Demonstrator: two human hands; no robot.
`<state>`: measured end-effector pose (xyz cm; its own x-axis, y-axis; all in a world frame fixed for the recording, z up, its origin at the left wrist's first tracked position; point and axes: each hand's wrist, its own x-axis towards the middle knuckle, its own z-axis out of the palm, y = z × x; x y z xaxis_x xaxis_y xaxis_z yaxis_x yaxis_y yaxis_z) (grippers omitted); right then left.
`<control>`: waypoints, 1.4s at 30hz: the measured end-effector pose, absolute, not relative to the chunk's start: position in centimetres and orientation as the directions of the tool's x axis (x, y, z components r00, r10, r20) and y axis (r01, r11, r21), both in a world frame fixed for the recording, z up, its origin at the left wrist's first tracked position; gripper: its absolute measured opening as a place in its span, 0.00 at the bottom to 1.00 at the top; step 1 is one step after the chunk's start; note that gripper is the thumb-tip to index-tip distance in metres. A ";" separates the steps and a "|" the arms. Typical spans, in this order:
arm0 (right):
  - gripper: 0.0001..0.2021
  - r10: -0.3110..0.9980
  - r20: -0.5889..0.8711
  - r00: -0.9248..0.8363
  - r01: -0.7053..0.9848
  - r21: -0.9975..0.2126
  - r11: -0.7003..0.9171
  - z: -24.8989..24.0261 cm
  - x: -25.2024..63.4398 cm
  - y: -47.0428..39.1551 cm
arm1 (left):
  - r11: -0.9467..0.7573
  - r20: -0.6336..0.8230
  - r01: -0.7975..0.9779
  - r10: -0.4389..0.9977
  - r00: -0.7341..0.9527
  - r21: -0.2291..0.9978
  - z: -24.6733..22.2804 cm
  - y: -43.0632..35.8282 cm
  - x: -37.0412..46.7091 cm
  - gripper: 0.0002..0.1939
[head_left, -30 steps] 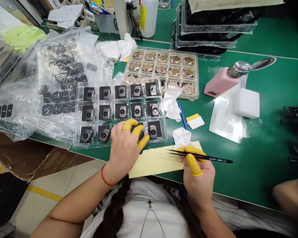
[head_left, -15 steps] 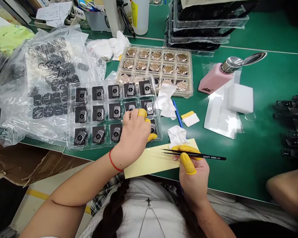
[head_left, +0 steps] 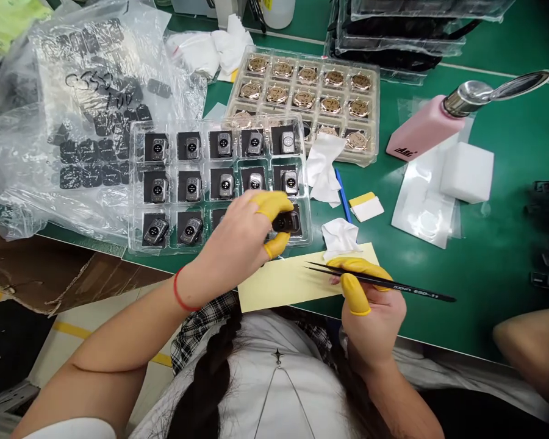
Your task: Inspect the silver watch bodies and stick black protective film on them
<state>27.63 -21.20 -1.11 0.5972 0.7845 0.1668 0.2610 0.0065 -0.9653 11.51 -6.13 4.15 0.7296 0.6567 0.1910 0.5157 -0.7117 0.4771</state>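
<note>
My left hand (head_left: 242, 235), in yellow finger cots, pinches a dark smartwatch body (head_left: 287, 222) between thumb and forefinger. That watch is at the lower right compartment of a clear plastic tray (head_left: 171, 178), tilted; I cannot tell if it is lifted fully clear. Smartwatch bodies lie on black cards in the tray's other compartments, several with round sensor backs showing. My right hand (head_left: 373, 311), also in yellow finger cots, holds black tweezers (head_left: 407, 290) with their tips pointing left over a pale yellow sheet (head_left: 274, 286). The tweezer tips stand slightly apart with nothing between them.
Behind is a tray of round gold-coloured watch parts (head_left: 304, 96). To the right are crumpled white wipes (head_left: 324, 164), a blue pen (head_left: 343, 195), a pink pump bottle (head_left: 425, 128) and a white foam block (head_left: 467, 172). Plastic bags (head_left: 82, 116) cover the left. Another person's arm (head_left: 533, 347) rests at right.
My left hand has closed on the smartwatch body at the tray's lower right, its fingers now around it. The right hand still holds the tweezers. The view has shifted.
</note>
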 end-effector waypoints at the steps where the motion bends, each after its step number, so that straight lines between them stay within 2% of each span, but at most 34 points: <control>1: 0.02 0.821 0.164 0.546 0.281 -0.960 0.005 -0.8 27.5 -21.1 | -0.648 0.181 0.500 0.697 0.694 0.575 4.2 -6.8 10.6 0.17; 3: 0.04 0.896 0.119 0.428 0.278 -0.961 -0.005 -0.2 27.2 -20.8 | -0.510 0.123 0.457 0.754 0.645 0.728 3.8 -8.2 8.7 0.20; 5: 0.04 0.948 0.058 0.312 0.255 -0.967 -0.025 -0.1 26.6 -20.2 | -0.405 0.053 0.430 0.775 0.630 0.807 2.6 -9.5 7.1 0.19; 8: 0.04 0.979 0.002 0.204 0.250 -0.967 -0.050 -0.4 25.8 -19.4 | -0.263 -0.033 0.417 0.812 0.582 0.870 0.0 -10.7 5.7 0.20; 12: 0.05 0.980 -0.036 0.195 0.311 -0.945 -0.097 -1.0 25.6 -19.2 | -0.141 -0.111 0.405 0.835 0.539 0.903 -2.0 -11.1 5.1 0.23; 16: 0.05 0.972 -0.058 0.229 0.352 -0.926 -0.138 -1.0 25.8 -19.3 | -0.127 -0.129 0.397 0.820 0.557 0.909 -1.8 -11.0 5.3 0.23; 24: 0.05 0.972 -0.060 0.226 0.327 -0.935 -0.134 -0.9 25.7 -19.3 | -0.231 -0.075 0.438 0.813 0.577 0.868 -1.4 -10.7 5.5 0.21; 31: 0.06 0.943 -0.158 0.292 0.088 -0.978 -0.191 -0.7 25.4 -19.3 | -0.270 -0.046 0.451 0.817 0.575 0.850 -1.4 -10.6 5.5 0.21; 35: 0.03 0.912 -0.190 0.363 -0.077 -0.982 -0.174 -0.8 25.8 -19.6 | -0.247 -0.053 0.428 0.814 0.578 0.869 -1.1 -10.6 5.5 0.20; 38: 0.02 0.899 -0.153 0.410 -0.159 -0.983 -0.095 -0.4 25.8 -19.9 | -0.228 -0.077 0.419 0.799 0.596 0.879 -0.5 -10.9 5.7 0.20; 42: 0.03 0.894 -0.066 0.443 -0.132 -0.991 -0.008 0.6 25.2 -20.2 | -0.220 -0.096 0.396 0.763 0.639 0.892 0.5 -11.3 6.3 0.22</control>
<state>25.24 -20.18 0.59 0.4434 0.8939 -0.0661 -0.1324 -0.0076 -0.9912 6.28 -11.26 0.51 0.6391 0.7631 -0.0958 0.3960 -0.2197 0.8916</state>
